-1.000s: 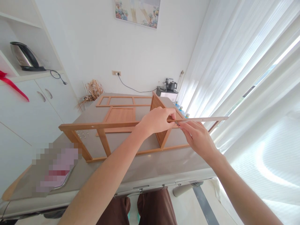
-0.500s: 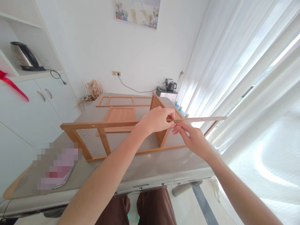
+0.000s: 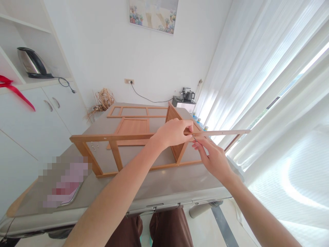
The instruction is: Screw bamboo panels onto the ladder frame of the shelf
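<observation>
A wooden frame [image 3: 133, 137] stands on its long side on the table, with a wooden panel [image 3: 177, 151] joined crosswise into it. My left hand [image 3: 176, 131] is closed round the frame's top rail where the panel meets it. Just right of it, my right hand [image 3: 213, 156] pinches a thin metal hex key [image 3: 195, 139]; most of this small tool is hidden by the fingers. Its tip is close to a small metal fitting on the rail. Whether the two touch, I cannot tell.
Behind the frame, a flat wooden panel [image 3: 133, 126] and another wooden frame [image 3: 136, 116] lie on the grey table [image 3: 164, 181]. Several small screws [image 3: 94, 145] lie at the left. A blurred-out flat object [image 3: 65, 187] is near the front left. White curtains [image 3: 277, 103] hang at the right.
My right hand has shifted slightly down and right, and the hex key has turned in its fingers, away from the rail. My left hand keeps its hold. The view has shifted slightly.
</observation>
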The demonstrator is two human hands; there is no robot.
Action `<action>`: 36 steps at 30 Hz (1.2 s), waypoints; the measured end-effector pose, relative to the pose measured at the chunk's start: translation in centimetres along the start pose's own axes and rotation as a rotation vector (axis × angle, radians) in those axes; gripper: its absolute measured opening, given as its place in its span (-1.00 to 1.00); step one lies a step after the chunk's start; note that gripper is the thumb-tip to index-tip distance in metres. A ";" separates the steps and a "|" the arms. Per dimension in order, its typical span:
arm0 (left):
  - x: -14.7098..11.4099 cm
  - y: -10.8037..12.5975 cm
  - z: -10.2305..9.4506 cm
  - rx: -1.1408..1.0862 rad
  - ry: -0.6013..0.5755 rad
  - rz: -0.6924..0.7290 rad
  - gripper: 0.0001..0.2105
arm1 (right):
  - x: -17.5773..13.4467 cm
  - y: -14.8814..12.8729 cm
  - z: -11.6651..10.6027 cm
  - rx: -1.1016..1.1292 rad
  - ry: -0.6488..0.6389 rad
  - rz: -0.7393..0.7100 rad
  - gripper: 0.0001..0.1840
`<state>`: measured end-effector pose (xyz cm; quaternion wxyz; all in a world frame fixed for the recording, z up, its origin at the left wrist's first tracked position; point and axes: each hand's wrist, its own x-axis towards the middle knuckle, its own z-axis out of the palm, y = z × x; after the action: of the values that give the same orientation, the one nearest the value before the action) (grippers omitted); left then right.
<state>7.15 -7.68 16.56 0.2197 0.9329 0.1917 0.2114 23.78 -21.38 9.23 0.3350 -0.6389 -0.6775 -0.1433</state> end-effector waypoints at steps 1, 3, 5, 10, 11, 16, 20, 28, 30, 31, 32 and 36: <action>0.0 0.0 0.0 0.003 0.005 -0.005 -0.85 | 0.0 0.2 -0.2 -0.034 0.002 -0.027 -0.75; 0.0 0.0 0.1 0.011 0.015 -0.011 -0.84 | 0.2 0.6 -0.4 -0.093 0.001 -0.080 -0.75; 0.0 0.0 0.1 0.016 0.019 -0.012 -0.85 | 0.6 1.0 -0.6 -0.135 0.001 -0.116 -0.75; -0.1 0.1 0.1 -0.005 0.008 -0.015 -0.83 | 1.1 1.3 -0.6 -0.186 0.039 -0.134 -0.77; -0.1 0.1 0.0 -0.008 0.007 -0.016 -0.83 | 1.1 1.3 -0.6 -0.195 0.041 -0.135 -0.77; -0.1 0.3 -0.1 -0.008 0.003 -0.023 -0.85 | 1.3 1.2 -0.8 -0.225 0.004 -0.152 -0.74; -0.2 0.4 -0.2 -0.010 -0.001 -0.028 -0.88 | 1.4 1.1 -1.2 -0.245 -0.013 -0.157 -0.74; 0.0 0.0 0.1 0.018 0.025 -0.007 -0.85 | 1.8 0.5 -2.0 -0.216 -0.079 -0.125 -0.72; 0.0 0.0 0.1 0.009 0.021 -0.009 -0.84 | 1.9 0.4 -2.1 -0.196 -0.072 -0.127 -0.71; 0.0 0.1 0.0 0.001 0.015 -0.010 -0.83 | 2.0 0.4 -2.1 -0.194 -0.068 -0.130 -0.71; -0.1 0.1 0.0 -0.005 0.007 -0.012 -0.84 | 2.1 0.4 -2.2 -0.197 -0.067 -0.133 -0.71; -0.1 0.3 -0.1 -0.001 -0.001 -0.016 -0.87 | 2.2 0.5 -2.5 -0.263 -0.086 -0.167 -0.71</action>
<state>7.08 -7.96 16.79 0.2217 0.9314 0.1989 0.2091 25.06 -21.10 12.35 0.2061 -0.6240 -0.7176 -0.2305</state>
